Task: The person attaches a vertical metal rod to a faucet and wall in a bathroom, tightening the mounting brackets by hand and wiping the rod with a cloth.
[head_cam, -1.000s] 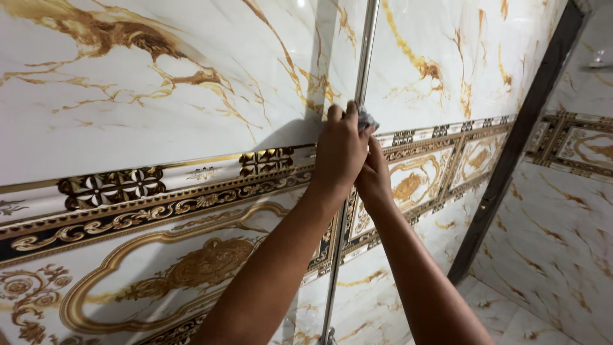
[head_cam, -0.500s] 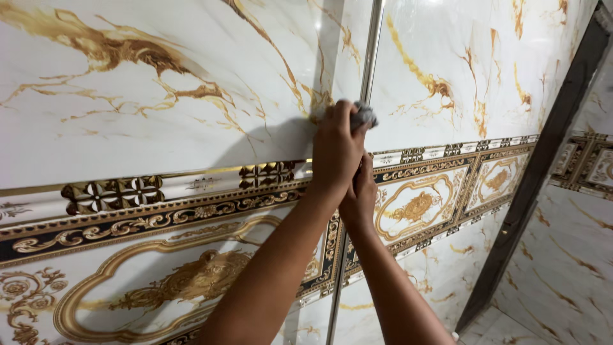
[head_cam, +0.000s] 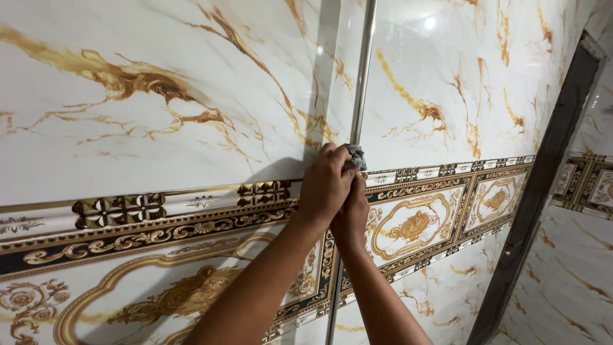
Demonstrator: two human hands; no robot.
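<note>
My left hand (head_cam: 324,186) presses a small grey cloth (head_cam: 355,156) against a vertical silver metal trim strip (head_cam: 361,83) that runs down the corner of a glossy tiled wall. The cloth sits just above the dark gold-patterned border band (head_cam: 191,223). My right hand (head_cam: 352,217) is tucked directly beneath and partly behind the left one, touching it at the same strip. Its fingers are hidden, so I cannot see what they hold. Both forearms reach up from the bottom of the view.
White marble-look tiles with gold veins (head_cam: 128,96) cover the wall above the band, and ornate gold medallion tiles (head_cam: 415,223) lie below it. A dark door frame (head_cam: 543,191) stands at the right, with more tiled wall (head_cam: 587,255) beyond.
The cloth and both hands have slid a little up the strip, from level with the border band to just above it. The view has shifted closer and to the left.
</note>
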